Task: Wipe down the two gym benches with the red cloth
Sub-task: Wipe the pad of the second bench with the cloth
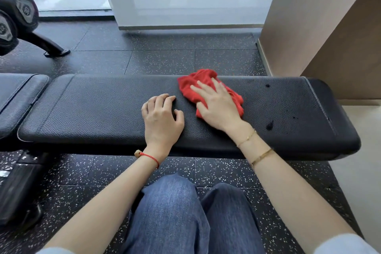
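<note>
Right hand: my right hand lies flat with its fingers spread, pressing the red cloth onto the pad; it pinches nothing.
Left hand: my left hand rests on the pad just beside the cloth, fingers curled under and holding nothing. I judge it is only bracing me.
Red cloth: bunched under the right hand, on the right half of the bench pad, nearer the far edge than the near one.
Marks left: dark spots show toward the right end of the pad, one by the far edge and a bigger one by the near edge, with small specks between them. The cloth is beside them, not over them.
Left stretch: from here I cannot tell whether the part of the pad left of my hands is wiped.
Second pad: another black pad butts up at the left end. Whether it is the second bench or part of this one I cannot tell.
Progress: I judge this an early stage, with the right end and the other bench still to do.
</note>
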Demonstrator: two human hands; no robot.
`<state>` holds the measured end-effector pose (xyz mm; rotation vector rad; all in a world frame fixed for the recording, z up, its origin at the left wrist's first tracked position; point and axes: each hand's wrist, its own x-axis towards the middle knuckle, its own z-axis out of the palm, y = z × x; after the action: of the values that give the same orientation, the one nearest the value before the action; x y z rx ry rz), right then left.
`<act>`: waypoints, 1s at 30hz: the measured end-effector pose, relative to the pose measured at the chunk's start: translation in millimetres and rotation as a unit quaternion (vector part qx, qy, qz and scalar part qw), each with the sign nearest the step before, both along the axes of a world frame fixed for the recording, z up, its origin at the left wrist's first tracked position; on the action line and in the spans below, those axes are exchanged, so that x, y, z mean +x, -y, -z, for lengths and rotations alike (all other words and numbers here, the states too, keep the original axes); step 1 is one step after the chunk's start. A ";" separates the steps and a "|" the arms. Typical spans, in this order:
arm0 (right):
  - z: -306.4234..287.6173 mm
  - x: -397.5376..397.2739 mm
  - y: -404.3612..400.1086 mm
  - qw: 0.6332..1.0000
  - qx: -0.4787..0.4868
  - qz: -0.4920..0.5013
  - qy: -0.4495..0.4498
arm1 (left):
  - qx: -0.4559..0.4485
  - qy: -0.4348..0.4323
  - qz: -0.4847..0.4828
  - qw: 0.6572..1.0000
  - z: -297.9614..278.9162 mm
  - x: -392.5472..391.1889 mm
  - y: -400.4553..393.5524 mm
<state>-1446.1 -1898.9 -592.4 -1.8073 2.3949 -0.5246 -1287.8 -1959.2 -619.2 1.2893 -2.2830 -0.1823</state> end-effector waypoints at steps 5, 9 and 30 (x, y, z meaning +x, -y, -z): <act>2.0 4.3 -53.7 0.998 -0.014 -0.066 0.008 | -0.007 0.003 0.024 1.000 0.4 6.2 3.2; 2.3 -33.7 -50.1 1.000 -0.009 0.004 0.004 | -0.034 0.011 0.045 0.998 1.6 24.5 10.3; -1.2 -31.2 -20.9 0.999 0.015 0.031 -0.025 | -0.063 0.002 0.010 0.998 12.2 58.8 21.6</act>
<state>-1477.3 -1878.1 -591.2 -1.7590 2.4852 -0.4515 -1229.0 -1980.9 -631.5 1.2027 -2.2731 -0.0414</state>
